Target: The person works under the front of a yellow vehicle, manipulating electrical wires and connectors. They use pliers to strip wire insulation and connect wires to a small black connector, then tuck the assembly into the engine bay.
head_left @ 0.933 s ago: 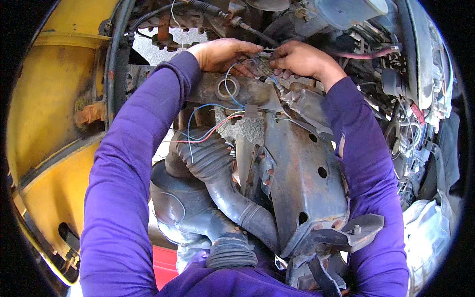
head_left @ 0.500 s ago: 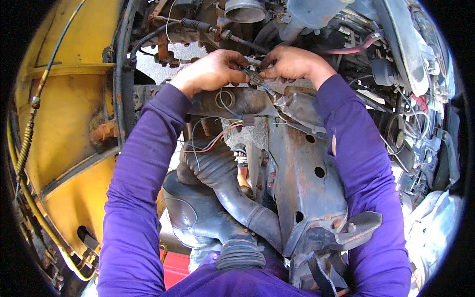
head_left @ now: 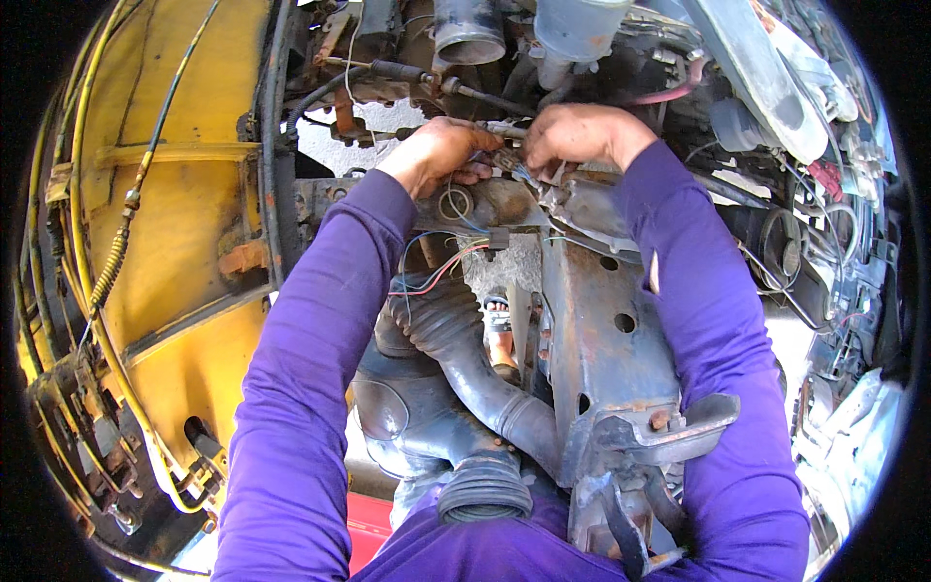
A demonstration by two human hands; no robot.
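With loose ends like these, we'd steady the plug [head_left: 507, 159] by its body and go easy on the wires [head_left: 525, 177]. Left to right: our left hand [head_left: 444, 155] is half curled, grip unclear; the plug's just right of its fingertips, between both hands; our right hand [head_left: 582, 134] is bunched close by, fingertips hidden, so can't tell what it's pinching.

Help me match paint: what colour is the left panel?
The panel is yellow, clearest in the head view.

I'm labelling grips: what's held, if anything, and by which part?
A small wire connector, seemingly held between left hand and right hand; exactly where it is gripped cannot be told.
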